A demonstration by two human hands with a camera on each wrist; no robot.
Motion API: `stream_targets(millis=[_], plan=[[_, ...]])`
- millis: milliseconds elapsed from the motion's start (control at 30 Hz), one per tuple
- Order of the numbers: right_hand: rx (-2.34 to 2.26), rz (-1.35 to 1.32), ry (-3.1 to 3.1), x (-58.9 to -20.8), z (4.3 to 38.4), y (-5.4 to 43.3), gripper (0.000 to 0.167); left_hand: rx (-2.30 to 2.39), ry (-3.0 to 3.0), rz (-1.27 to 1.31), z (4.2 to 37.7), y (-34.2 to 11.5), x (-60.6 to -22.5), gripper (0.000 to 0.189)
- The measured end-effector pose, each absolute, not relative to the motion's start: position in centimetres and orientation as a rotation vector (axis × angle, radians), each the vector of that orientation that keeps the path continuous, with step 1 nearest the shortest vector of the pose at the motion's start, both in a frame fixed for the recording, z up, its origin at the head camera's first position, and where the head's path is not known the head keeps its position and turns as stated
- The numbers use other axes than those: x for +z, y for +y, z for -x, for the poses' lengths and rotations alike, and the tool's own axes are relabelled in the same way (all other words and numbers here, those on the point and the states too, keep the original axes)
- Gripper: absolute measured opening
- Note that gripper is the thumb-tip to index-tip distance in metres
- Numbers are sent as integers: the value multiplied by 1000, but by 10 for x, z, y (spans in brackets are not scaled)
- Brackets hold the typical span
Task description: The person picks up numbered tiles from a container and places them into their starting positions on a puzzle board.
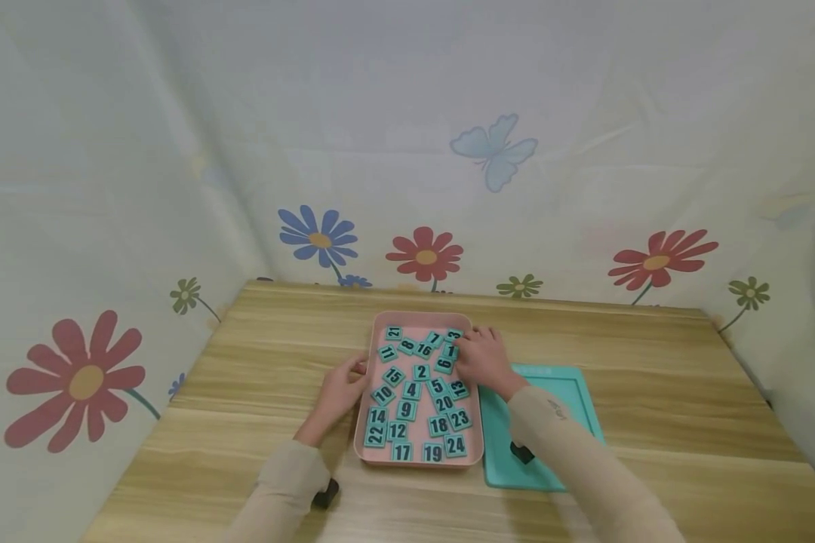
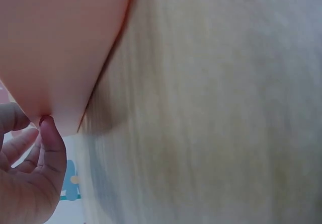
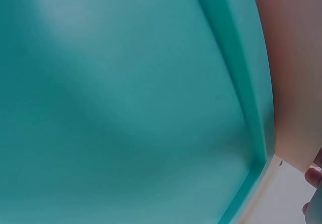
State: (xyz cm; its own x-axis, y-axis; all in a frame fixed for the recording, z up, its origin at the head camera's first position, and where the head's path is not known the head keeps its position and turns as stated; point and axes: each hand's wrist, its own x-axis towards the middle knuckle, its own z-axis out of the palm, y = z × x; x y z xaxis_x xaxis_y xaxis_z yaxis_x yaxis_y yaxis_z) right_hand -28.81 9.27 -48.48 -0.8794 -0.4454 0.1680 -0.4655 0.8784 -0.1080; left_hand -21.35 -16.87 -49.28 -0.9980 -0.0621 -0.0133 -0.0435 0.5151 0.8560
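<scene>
A pink tray (image 1: 419,464) lies on the table, holding many teal number tiles (image 1: 406,410) scattered face up. At the tray's left side, my left hand (image 1: 339,392) grips the wall near the rim; in the left wrist view the thumb (image 2: 53,143) presses on the outer wall. My right hand (image 1: 485,360) reaches over the upper right rim. Its fingertips are by the tiles numbered 1 and 3 and partly cover them. Whether a tile or the rim is pinched there is hidden. Only bent fingers (image 3: 313,176) show at the edge of the right wrist view.
A flat teal board (image 1: 577,400) with a raised rim lies right of the pink tray, under my right forearm. The wooden table (image 1: 258,407) ends at a floral curtain (image 1: 557,226) behind and on both sides.
</scene>
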Motion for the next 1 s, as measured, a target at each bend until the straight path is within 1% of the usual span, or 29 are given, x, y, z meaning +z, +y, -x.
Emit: stream_targets(millis=[267,533,833,900,1000], plan=[[163,-642,-2935,-485,293,85,28,-1526,-2757,-132,213,-167,-488,42],[101,-580,-3016,-485,295,78,28,-1483,-2766,-115,211,-167,-488,42],[190,-521,-3006,-486,293,74,19,-1466,-2776,-109,212,-166,-487,41],[214,-527,-2989,-487,294,75,21,-1469,-2771,-100,212,-167,-487,41],[255,-545,-2965,-487,295,76,27,-1482,-2760,-101,213,-168,-488,41]])
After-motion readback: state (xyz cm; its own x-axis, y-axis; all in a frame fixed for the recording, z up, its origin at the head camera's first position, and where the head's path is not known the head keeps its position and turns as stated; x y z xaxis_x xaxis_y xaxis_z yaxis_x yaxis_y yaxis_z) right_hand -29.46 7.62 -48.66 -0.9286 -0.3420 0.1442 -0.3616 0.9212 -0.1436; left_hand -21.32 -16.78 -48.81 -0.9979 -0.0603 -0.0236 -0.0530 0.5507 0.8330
